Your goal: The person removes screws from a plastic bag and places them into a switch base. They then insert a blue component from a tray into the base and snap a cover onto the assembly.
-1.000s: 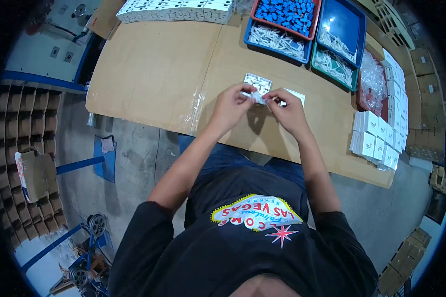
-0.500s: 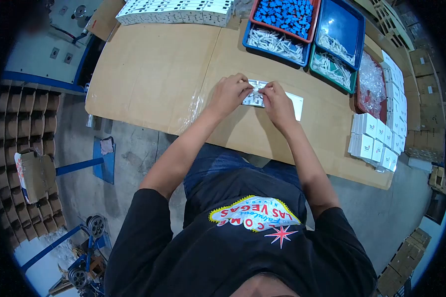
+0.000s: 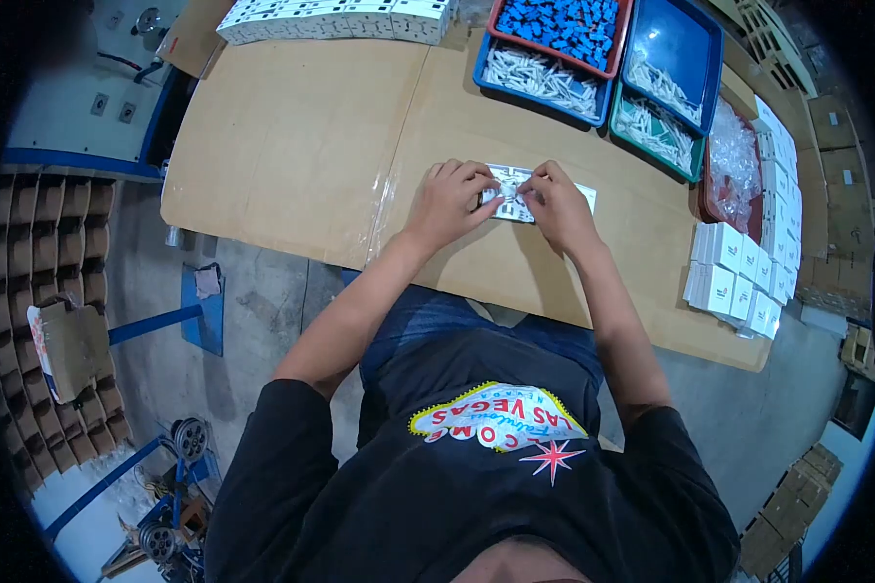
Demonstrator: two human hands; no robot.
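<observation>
A white card with dark printed shapes [image 3: 515, 210] lies flat on the cardboard-covered table in front of me. My left hand [image 3: 447, 202] is at its left end, thumb and forefinger curled in over the printed face. From the other side, my right hand [image 3: 560, 208] has its fingertips pressed together over the middle of the card. Whatever small piece is between those fingertips is too hidden to name. A plain white strip [image 3: 587, 197] shows to the right, partly behind my right hand.
Beyond my hands stand a red tray of blue pieces [image 3: 501, 24], a blue tray of white pieces [image 3: 483, 82], and a green tray [image 3: 695, 167] under another blue tray [image 3: 715, 58]. White boxes [image 3: 734, 272] stack at the right. Printed white cartons [image 3: 335, 24] line the far edge.
Both hands stay over the card. My left hand has shifted slightly nearer me and its finger and thumb have spread. More of the printed face shows between the hands.
</observation>
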